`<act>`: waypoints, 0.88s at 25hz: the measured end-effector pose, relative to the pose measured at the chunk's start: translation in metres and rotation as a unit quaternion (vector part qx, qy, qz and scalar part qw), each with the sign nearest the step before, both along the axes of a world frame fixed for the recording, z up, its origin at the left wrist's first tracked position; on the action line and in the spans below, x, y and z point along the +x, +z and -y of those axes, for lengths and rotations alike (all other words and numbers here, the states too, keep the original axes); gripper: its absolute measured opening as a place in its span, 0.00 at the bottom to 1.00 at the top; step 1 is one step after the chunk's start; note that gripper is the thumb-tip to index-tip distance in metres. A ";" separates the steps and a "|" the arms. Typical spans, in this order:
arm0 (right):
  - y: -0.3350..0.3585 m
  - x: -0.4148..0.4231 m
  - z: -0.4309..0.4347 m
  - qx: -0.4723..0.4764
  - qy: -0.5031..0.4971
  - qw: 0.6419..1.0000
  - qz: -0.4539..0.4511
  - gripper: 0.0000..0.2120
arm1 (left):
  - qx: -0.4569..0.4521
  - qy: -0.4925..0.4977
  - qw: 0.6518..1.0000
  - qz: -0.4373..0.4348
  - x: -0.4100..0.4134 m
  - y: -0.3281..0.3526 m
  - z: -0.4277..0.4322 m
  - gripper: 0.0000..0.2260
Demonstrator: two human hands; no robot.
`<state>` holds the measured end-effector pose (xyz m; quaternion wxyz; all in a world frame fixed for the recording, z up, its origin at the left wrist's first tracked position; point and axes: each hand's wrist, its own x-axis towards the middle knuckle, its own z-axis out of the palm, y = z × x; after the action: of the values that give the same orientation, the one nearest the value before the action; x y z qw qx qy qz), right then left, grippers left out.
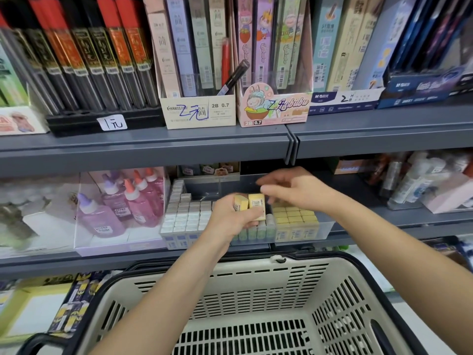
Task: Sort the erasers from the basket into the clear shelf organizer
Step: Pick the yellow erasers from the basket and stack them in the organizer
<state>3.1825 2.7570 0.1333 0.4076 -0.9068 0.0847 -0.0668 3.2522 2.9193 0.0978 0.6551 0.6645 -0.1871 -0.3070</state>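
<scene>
Erasers [249, 203], yellow blocks, are standing upright in the gripping left hand [230, 219]; right hand [294, 190] is pinching one.

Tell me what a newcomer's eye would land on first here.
At centre, the left hand holds yellow block erasers in its grip, the right hand at their top edge. Behind sits the clear plastic shelf organizer, rows already stocked; below, the beige slotted plastic basket fills the foreground.

Matt cream plastic, slotted, black-rimmed, at six o'clock: basket [230, 274]. Clear glossy plastic at centre: shelf organizer [325, 228]. Smooth printed paper sleeves on yellow erasers [256, 201]. Matt grey painted metal, nine to three o'clock: shelf edge [153, 147]. Printed cardboard at twelve o'clock: display boxes [199, 111].
</scene>
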 end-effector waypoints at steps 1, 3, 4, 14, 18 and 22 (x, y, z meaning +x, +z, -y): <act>0.000 -0.002 -0.005 -0.034 0.020 0.999 -0.014 0.07 | 0.002 -0.009 1.000 0.007 -0.002 0.001 0.003 0.08; -0.001 -0.003 -0.002 -0.061 0.014 0.998 -0.016 0.06 | 0.014 -0.004 0.999 0.035 -0.005 0.003 0.006 0.07; 0.000 -0.004 0.006 -0.023 -0.008 1.000 -0.007 0.05 | 0.022 0.012 0.998 0.052 -0.005 0.005 0.006 0.06; -0.020 0.010 0.069 -0.231 -0.149 0.959 -0.075 0.08 | -0.009 0.083 0.996 -0.028 0.012 -0.004 0.004 0.04; -0.032 0.020 0.065 -0.205 -0.080 0.963 -0.153 0.10 | 0.010 0.047 0.996 0.074 0.015 -0.009 -0.005 0.08; -0.028 0.021 0.064 -0.216 -0.047 0.957 -0.189 0.13 | -0.001 0.041 0.993 0.107 0.016 -0.008 -0.008 0.10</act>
<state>3.2033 2.6927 0.1056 0.1754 -0.9641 0.1865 0.0703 3.2678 2.9269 0.0899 0.6440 0.7001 -0.2286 -0.2069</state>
